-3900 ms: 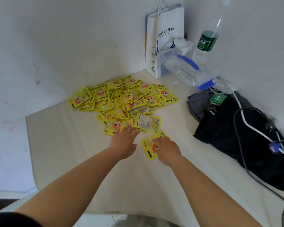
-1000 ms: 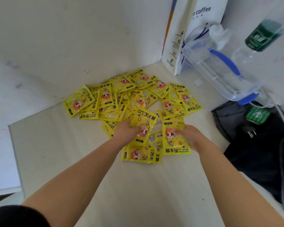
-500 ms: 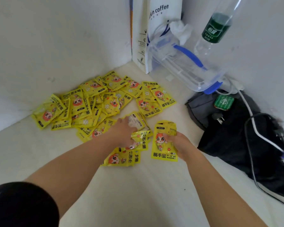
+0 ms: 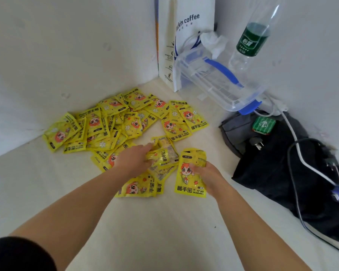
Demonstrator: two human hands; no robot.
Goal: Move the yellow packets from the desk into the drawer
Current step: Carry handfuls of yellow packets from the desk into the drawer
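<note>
A heap of several yellow hand-warmer packets [image 4: 114, 122] lies on the pale desk [image 4: 164, 231] in the corner by the white walls. My left hand [image 4: 134, 160] grips a crumpled bunch of packets [image 4: 162, 155] at the near edge of the heap. My right hand [image 4: 207, 177] holds a small stack of packets [image 4: 190, 173] upright by its right side. Two more packets [image 4: 141, 187] lie flat under my left wrist. No drawer is in view.
A white paper coffee bag [image 4: 184, 36] stands in the corner. Next to it sit a clear plastic box with blue handle [image 4: 219, 83] and a water bottle [image 4: 250, 40]. A black bag [image 4: 282, 163] with white and black cables lies at the right.
Over the last second both hands gathered packets from the near edge of the heap and drew them slightly toward me. The camera shifted, so the heap now sits further left.
</note>
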